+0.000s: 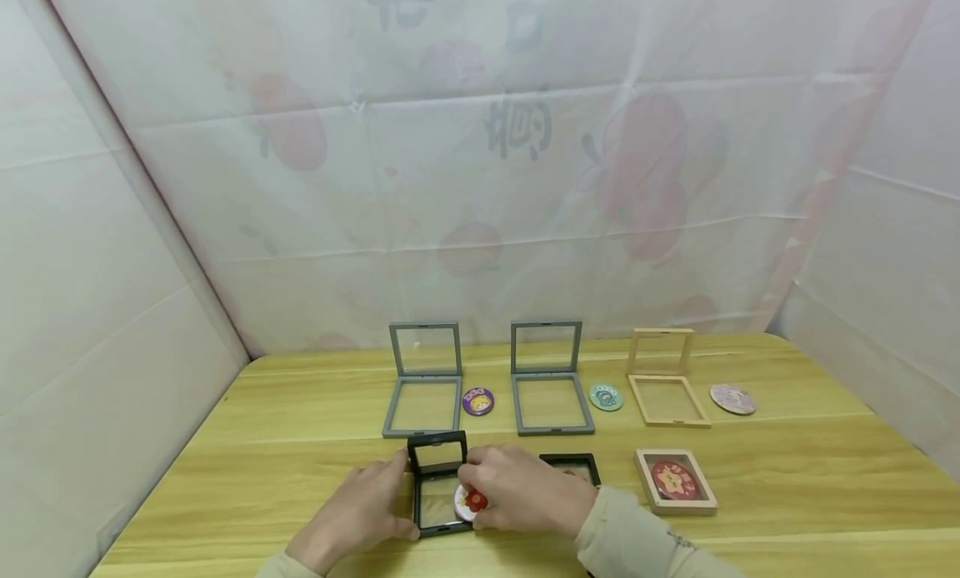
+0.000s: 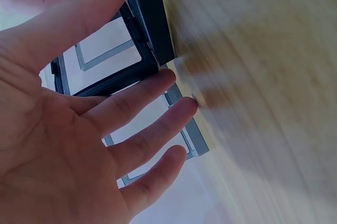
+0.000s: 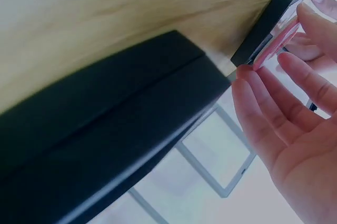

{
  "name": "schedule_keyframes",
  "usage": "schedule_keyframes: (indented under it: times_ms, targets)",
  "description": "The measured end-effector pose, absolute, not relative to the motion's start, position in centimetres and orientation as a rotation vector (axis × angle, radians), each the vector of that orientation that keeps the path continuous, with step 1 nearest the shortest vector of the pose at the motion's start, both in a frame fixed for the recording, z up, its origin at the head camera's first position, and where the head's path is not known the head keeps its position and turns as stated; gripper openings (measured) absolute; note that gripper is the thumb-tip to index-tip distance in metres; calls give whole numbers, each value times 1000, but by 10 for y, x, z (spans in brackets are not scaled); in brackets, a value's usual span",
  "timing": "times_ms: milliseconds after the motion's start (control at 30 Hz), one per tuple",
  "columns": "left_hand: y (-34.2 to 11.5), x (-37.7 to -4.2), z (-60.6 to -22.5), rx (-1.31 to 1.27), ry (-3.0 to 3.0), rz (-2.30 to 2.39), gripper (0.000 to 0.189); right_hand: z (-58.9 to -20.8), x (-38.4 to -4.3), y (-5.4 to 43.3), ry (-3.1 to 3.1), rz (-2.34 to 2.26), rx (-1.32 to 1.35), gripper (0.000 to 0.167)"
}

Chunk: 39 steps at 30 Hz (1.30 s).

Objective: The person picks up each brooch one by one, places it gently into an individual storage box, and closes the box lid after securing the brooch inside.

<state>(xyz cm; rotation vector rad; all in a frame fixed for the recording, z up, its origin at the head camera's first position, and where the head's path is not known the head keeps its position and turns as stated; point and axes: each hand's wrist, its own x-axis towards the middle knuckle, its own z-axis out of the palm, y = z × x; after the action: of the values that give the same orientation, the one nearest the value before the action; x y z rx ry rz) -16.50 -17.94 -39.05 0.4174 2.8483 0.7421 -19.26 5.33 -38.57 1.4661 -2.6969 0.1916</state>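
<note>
A small black display frame (image 1: 442,524) stands with its lid raised in front of me. My left hand (image 1: 358,505) rests along its left side, thumb by the front corner and fingertips by the hinge. In the left wrist view the fingers (image 2: 139,140) are nearly straight beside the raised lid (image 2: 118,83). My right hand (image 1: 517,488) pinches a round badge (image 1: 467,505) with a red flower over the right part of the frame. Seen edge-on in the right wrist view, the badge (image 3: 275,45) tilts at the frame, between thumb and fingers.
A second black frame (image 1: 590,463) is partly hidden behind my right hand. A closed cream frame (image 1: 676,481) holding a red badge lies to its right. Behind are two open grey frames (image 1: 422,380) (image 1: 553,378), an open cream frame (image 1: 670,401) and badges (image 1: 478,401) (image 1: 605,397) (image 1: 732,399).
</note>
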Motion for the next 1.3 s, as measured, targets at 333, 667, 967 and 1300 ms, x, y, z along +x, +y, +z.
schedule_keyframes:
  times_ms: [333,667,967,1300]
  targets:
    - [-179,-164,-391,461,2850,757,91,-388,-187,46,-2731,213,1422,34]
    - [-178,-164,-392,490,2850,746,89,-393,-182,36,-2702,151,1330,31]
    - [-178,-164,-393,535,2861,738,87,-395,-181,32,-2664,139,1301,33]
    - [-178,-164,-394,560,2866,716,85,-395,-180,31,-2616,-26,1303,28]
